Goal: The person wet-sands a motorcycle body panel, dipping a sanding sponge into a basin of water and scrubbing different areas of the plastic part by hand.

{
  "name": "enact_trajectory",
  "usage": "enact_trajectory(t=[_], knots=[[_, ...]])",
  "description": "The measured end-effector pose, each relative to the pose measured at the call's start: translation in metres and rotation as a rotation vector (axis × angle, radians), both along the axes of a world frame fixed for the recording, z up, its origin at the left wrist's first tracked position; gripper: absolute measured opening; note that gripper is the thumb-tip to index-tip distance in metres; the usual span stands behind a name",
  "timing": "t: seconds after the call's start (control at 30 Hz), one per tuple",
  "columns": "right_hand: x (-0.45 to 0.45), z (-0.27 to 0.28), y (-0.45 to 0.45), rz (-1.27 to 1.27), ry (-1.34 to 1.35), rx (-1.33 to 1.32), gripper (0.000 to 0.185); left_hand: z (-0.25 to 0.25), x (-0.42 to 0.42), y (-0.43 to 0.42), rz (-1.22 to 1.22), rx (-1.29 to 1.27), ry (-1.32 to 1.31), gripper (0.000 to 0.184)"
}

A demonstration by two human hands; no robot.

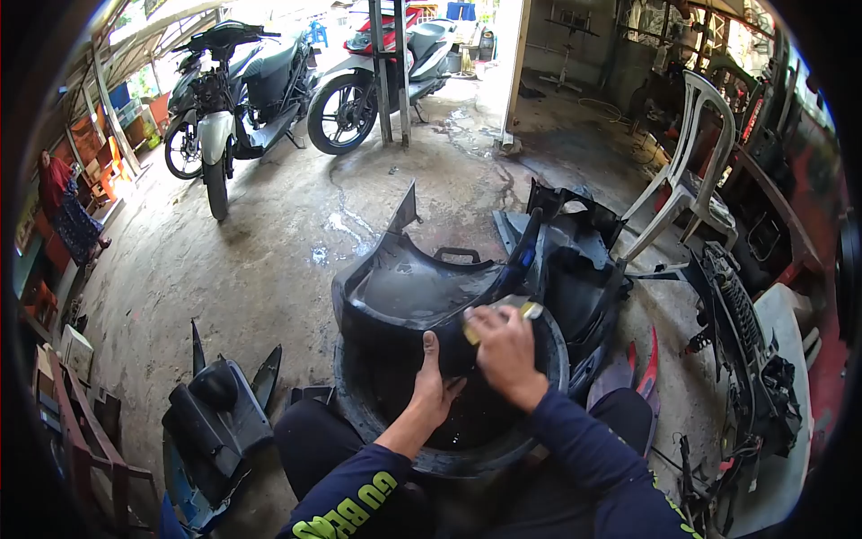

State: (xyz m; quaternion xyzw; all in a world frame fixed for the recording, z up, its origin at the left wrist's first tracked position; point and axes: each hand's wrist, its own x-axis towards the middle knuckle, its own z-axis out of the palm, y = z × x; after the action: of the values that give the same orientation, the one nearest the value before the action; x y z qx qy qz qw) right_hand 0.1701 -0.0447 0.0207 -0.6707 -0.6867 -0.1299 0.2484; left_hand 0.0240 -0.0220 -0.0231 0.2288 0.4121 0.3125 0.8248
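A black plastic motorcycle body panel (409, 301), wet on its inner face, rests tilted over a round dark tub (366, 429). My left hand (431, 388) grips the panel's near lower edge, thumb up against its surface and fingers partly hidden below. On the panel's right side, my right hand (505, 349) is closed around a yellowish sponge (532, 310), pressing it to the plastic. The sponge shows only at both ends of my fingers. Dark liquid fills the part of the tub that I can see.
More black panels (575, 269) lie right of the tub, and others (220, 413) at the left. A white plastic chair (687, 171) and a frame part (754, 359) stand right. Two motorcycles (242, 108) and a red one (377, 81) are parked ahead. A person (67, 211) stands far left.
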Motion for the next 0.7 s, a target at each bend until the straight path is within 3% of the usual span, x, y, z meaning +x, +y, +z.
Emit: enact_trajectory(t=[0.1,0.2,0.37,0.5,0.63,0.7], knots=[[0.031,-0.016,0.024,-0.153,0.034,-0.132,0.034,0.003,0.000,-0.003,-0.040,0.000,0.002,0.110],[-0.008,0.005,-0.003,0.015,-0.042,0.016,0.036,0.003,0.003,0.002,0.021,-0.019,-0.001,0.111],[0.015,0.004,0.015,-0.117,0.029,-0.096,0.037,-0.009,0.005,0.003,0.009,-0.069,0.055,0.110],[-0.010,0.008,-0.004,0.029,-0.016,0.030,0.033,-0.004,0.002,0.003,-0.014,0.024,-0.031,0.112],[0.016,-0.005,0.016,-0.133,0.021,-0.084,0.034,-0.004,0.009,0.006,-0.051,0.017,0.032,0.111],[-0.015,0.012,-0.004,0.004,-0.020,0.023,0.039,-0.012,0.007,0.006,-0.025,0.019,-0.024,0.111]])
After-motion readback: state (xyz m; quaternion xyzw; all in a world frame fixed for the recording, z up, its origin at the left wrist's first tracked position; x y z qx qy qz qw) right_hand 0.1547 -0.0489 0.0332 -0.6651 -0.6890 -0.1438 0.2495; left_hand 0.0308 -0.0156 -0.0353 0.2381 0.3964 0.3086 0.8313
